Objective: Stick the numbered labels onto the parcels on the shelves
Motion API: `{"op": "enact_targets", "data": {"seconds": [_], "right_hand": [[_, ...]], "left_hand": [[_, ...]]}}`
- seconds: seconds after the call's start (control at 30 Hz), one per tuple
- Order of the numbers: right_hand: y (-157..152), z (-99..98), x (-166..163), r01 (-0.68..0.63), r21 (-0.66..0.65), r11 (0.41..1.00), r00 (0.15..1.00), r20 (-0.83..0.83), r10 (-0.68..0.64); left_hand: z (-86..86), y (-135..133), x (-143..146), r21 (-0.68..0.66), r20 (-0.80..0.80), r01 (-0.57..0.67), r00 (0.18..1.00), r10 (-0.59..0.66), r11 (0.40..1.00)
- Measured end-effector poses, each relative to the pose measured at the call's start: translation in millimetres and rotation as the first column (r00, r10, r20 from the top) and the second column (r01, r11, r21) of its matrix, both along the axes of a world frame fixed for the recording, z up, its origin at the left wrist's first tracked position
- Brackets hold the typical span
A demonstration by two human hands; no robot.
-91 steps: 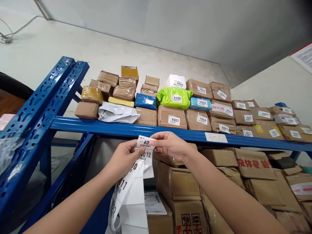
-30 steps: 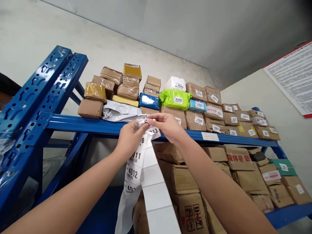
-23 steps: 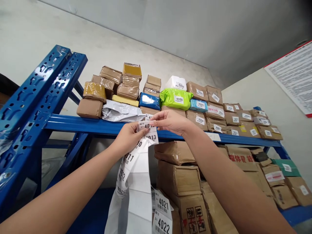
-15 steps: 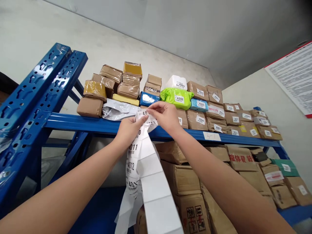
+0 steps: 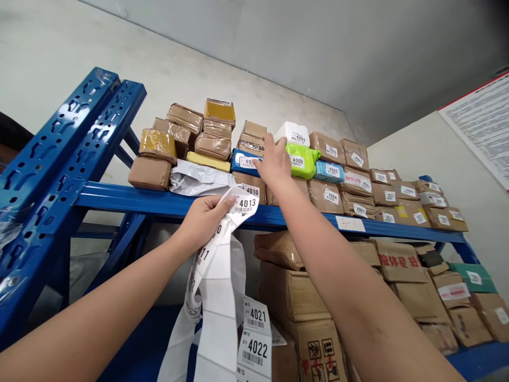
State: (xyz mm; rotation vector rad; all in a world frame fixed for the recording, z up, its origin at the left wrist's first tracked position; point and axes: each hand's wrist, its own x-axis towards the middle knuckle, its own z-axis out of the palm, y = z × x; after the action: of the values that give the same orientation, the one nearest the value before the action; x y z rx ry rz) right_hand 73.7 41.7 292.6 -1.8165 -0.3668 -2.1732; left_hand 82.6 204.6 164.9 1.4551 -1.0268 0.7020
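My left hand (image 5: 205,216) pinches a long strip of white printed labels (image 5: 217,302) near its upper end, where 4013 shows. The strip hangs down in folds, with 4021 and 4022 visible lower down. At the shelf front, my right hand (image 5: 275,162) reaches to a blue box (image 5: 236,156). Its fingers are apart, and one digit touches the right side of a white label (image 5: 246,161) on that box; the label's last digits are covered. A brown box (image 5: 248,183) labelled 4010 lies below. A bright green package (image 5: 304,162) labelled 4008 is just right of my hand.
Several brown boxes (image 5: 149,172) and a silvery plastic bag (image 5: 194,178) lie on the left of the blue shelf (image 5: 131,196). Labelled parcels (image 5: 324,196) continue rightward. Larger cartons (image 5: 302,292) fill the level below. A perforated blue upright (image 5: 79,132) stands at left.
My right hand has left the label strip and moved up and right to the blue box, which now bears a label. My left hand keeps the strip, now lower, with 4013 at its end.
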Motion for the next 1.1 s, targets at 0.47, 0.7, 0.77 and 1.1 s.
{"op": "enact_targets", "data": {"seconds": [0.47,0.7,0.77,1.1], "right_hand": [[-14,-95.1,-23,-0.848,0.255,0.465,0.337,-0.417,0.844],[-12,-99.3,-20,-0.761,0.012,0.648,0.606,-0.341,0.719],[-9,-98.3,-17,-0.735,-0.014,0.678,0.645,-0.32,0.693],[2,-76.3,-15,-0.722,-0.052,0.69,0.673,-0.283,0.683]], "left_hand": [[6.0,-17,1,-0.062,0.146,-0.131,0.98,0.139,0.989],[9.2,-21,1,-0.133,0.126,-0.001,0.992,0.018,0.991],[11.7,-21,3,-0.142,0.112,-0.062,0.991,0.078,0.988],[21.4,-12,0,-0.072,-0.06,-0.021,0.998,0.017,0.997]]}}
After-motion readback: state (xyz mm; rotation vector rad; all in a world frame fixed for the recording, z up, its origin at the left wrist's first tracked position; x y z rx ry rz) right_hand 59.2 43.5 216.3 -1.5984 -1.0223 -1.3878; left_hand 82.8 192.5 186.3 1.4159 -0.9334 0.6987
